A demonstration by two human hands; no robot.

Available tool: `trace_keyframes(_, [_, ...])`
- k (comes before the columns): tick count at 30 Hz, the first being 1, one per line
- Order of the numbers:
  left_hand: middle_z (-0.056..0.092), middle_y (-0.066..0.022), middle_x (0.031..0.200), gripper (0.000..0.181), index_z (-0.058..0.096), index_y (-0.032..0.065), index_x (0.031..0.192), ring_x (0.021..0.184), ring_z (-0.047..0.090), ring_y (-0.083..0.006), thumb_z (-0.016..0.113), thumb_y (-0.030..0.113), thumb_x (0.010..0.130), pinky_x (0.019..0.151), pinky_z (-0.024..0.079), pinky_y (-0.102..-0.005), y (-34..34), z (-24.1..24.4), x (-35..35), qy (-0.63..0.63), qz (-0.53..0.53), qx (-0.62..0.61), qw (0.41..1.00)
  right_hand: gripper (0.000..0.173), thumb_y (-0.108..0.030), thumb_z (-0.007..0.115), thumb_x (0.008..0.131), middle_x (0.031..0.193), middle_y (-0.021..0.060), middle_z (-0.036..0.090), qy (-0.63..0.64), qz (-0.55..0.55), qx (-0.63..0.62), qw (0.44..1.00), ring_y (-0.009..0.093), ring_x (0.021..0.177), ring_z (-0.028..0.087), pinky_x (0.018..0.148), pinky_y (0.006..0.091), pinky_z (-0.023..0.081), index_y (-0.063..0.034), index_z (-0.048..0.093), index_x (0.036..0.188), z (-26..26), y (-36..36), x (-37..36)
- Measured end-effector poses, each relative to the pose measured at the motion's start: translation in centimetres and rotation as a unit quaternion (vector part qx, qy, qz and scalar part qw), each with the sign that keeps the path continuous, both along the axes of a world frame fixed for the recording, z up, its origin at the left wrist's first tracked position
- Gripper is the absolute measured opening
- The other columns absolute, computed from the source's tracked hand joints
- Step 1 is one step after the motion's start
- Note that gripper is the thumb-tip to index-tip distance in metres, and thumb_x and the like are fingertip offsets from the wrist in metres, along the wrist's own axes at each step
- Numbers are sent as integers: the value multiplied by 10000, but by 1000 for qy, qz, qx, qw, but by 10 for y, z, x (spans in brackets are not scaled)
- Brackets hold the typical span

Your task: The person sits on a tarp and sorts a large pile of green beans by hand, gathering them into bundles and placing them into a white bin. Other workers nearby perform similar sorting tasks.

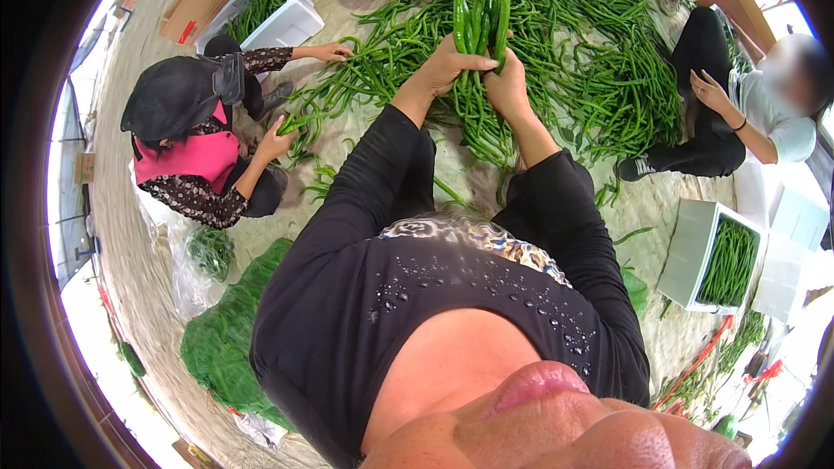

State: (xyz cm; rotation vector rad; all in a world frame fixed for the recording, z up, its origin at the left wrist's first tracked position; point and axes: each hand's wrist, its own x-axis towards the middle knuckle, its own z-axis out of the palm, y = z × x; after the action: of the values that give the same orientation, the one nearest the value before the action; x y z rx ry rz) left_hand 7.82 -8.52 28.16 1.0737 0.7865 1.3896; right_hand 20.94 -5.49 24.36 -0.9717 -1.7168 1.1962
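Observation:
A bunch of long green chili peppers (481, 13) stands nearly upright between my hands, above a large loose pile of the same peppers (606, 32). My left hand (449, 68) grips the bunch at its lower part, with the thumb laid across the front. Close beside it, my right hand (507, 83) is closed around the right side of the bunch. The thumbs nearly meet. Some finger parts are hidden behind the peppers.
A co-worker in a pink vest (189, 159) holds peppers at left; other people sit around the pile. White foam boxes with peppers stand at upper left (287, 19) and right (677, 260). A green mesh sack (225, 345) and plastic bag of peppers (212, 254) lie at lower left.

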Motion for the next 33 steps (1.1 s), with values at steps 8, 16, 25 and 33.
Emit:
trace_keyframes(8, [657,-38,820,250,668,13,901,680,576,-129,781,88,692,597,443,-276,-20,-7,2,19,170,-16,985,252,56,600,757,881,76,615,-45,109,67,991,178,819,582,741,303,467,12,582,1005,-4,-3,-2])
trace_keyframes(16, [639,-173,1057,858,538,-3,1189,947,620,-293,864,449,537,835,470,-382,-22,-20,-6,276,257,14,926,358,-25,674,742,1031,146,616,-132,130,58,981,216,953,561,848,343,442,86,555,1062,-23,-3,2])
trace_keyframes(25, [646,-104,915,657,533,15,1116,859,624,-250,814,262,576,821,482,-345,-26,-24,10,212,337,3,918,354,-34,645,786,957,119,632,-103,119,99,983,160,870,575,756,302,465,76,549,1107,-33,-5,0])
trace_keyframes(33, [643,-121,927,407,621,4,973,898,620,-216,775,230,672,883,481,-361,-87,11,-108,227,382,4,896,295,-98,607,859,982,80,651,-171,83,81,978,119,723,561,692,242,464,11,632,1132,-47,5,1])
